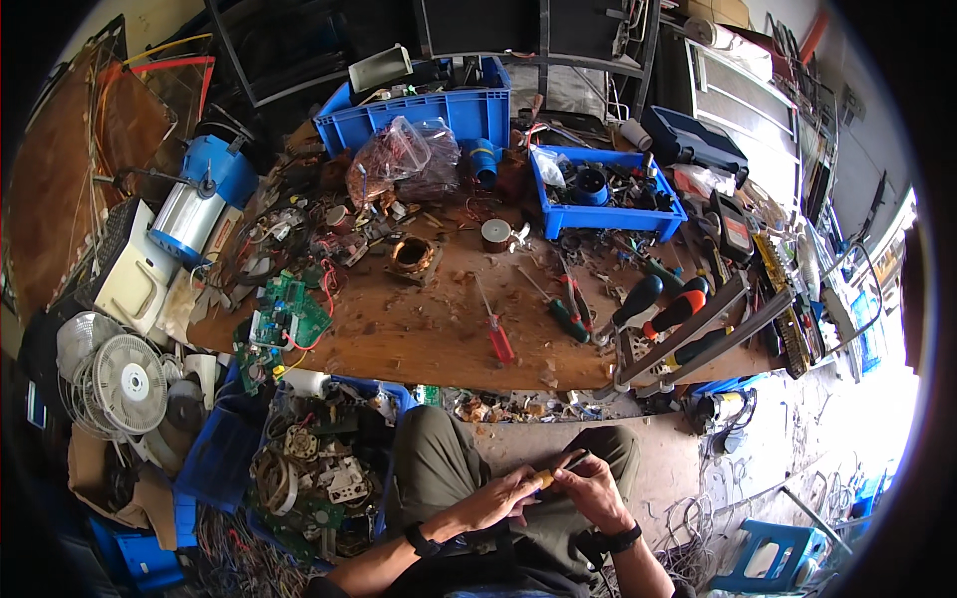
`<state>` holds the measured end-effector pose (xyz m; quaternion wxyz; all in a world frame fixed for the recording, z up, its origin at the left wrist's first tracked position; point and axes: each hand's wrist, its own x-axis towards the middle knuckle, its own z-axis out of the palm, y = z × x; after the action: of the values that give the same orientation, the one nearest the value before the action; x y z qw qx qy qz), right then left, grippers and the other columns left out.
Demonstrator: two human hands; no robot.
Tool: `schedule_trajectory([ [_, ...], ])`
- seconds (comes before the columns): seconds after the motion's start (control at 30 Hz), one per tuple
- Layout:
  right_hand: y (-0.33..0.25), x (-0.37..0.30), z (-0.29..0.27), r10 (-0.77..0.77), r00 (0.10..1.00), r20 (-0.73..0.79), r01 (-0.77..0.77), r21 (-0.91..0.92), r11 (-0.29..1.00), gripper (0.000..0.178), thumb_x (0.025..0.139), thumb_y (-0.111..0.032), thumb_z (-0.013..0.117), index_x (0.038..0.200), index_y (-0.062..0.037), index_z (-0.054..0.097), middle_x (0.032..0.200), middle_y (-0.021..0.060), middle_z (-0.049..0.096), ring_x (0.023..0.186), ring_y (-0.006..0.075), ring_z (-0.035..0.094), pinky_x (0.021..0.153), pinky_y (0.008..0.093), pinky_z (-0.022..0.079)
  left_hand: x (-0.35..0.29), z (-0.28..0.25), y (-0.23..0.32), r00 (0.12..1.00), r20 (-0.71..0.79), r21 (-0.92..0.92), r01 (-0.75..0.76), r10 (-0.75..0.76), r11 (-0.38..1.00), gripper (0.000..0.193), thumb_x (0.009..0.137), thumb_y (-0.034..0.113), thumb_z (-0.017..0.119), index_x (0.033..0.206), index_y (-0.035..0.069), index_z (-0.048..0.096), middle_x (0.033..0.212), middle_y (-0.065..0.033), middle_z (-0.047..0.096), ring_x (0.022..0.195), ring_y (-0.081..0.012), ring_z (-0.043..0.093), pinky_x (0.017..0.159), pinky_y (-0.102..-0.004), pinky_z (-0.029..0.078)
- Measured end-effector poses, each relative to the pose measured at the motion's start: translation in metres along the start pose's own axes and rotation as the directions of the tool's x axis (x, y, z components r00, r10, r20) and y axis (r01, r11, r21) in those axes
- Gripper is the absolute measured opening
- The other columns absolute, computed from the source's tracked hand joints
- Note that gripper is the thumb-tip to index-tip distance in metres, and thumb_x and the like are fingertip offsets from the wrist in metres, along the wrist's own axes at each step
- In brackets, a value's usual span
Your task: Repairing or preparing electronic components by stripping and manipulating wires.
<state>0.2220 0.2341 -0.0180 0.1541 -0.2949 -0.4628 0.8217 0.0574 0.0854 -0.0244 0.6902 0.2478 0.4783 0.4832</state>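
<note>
Above my lap, my left hand (pixel 506 500) and my right hand (pixel 592 490) are close together with fingers pinched. A small yellow piece (pixel 544 478) shows between them, gripped by the left fingertips. At the right fingertips is a thin dark bit (pixel 575 458); whether it belongs to the yellow piece I cannot tell. On the wooden workbench (pixel 419 349) beyond my knees lie a red-handled screwdriver (pixel 500 341), a green-handled screwdriver (pixel 568 321) and red-handled pliers (pixel 576 297). A ring-shaped copper coil (pixel 412 256) sits farther back.
A blue crate (pixel 419 125) and a blue tray (pixel 610 216) of parts stand at the back. Green circuit boards (pixel 289 311) lie at the bench's left. Below is a bin of scrap parts (pixel 324 468), beside a fan (pixel 133 383). A blue stool (pixel 768 556) stands lower right.
</note>
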Motion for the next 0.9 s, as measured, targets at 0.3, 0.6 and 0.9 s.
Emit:
schedule_trajectory([
  [0.3, -0.003, -0.003, 0.008, -0.016, 0.998, -0.063, 0.009, -0.109, 0.994, 0.011, 0.091, -0.008, 0.079, 0.095, -0.0013, 0.072, 0.084, 0.0035, 0.074, 0.074, 0.0091, 0.066, 0.068, 0.024, 0.052, -0.005, 0.011, 0.009, 0.974, -0.145, 0.356, -0.115, 0.176, 0.928, 0.042, 0.106, 0.045, 0.056, 0.123, 0.006, 0.051, 0.103, -0.0069, 0.056, 0.068, -0.0138, 0.061, 0.062, -0.0304, 0.054],
  [0.6, -0.003, -0.004, 0.016, -0.061, 0.997, -0.055, 0.055, -0.099, 0.994, 0.011, 0.091, -0.007, 0.078, 0.096, -0.0002, 0.072, 0.083, 0.0057, 0.073, 0.071, 0.0115, 0.067, 0.068, 0.0257, 0.055, -0.009, 0.013, 0.01, 0.935, -0.201, 0.451, -0.177, 0.292, 0.875, 0.042, 0.109, 0.045, 0.049, 0.121, 0.006, 0.053, 0.098, -0.0035, 0.056, 0.077, -0.0103, 0.054, 0.065, -0.0282, 0.055],
  [0.9, 0.0, -0.004, 0.017, -0.073, 0.995, -0.066, 0.066, -0.104, 0.992, 0.01, 0.092, -0.006, 0.077, 0.097, 0.0007, 0.072, 0.083, 0.0038, 0.072, 0.072, 0.0101, 0.066, 0.069, 0.0252, 0.054, -0.005, 0.012, 0.008, 0.938, -0.155, 0.375, -0.235, 0.311, 0.897, 0.046, 0.107, 0.044, 0.056, 0.131, 0.005, 0.05, 0.099, -0.0061, 0.063, 0.074, -0.0133, 0.061, 0.063, -0.0318, 0.054],
])
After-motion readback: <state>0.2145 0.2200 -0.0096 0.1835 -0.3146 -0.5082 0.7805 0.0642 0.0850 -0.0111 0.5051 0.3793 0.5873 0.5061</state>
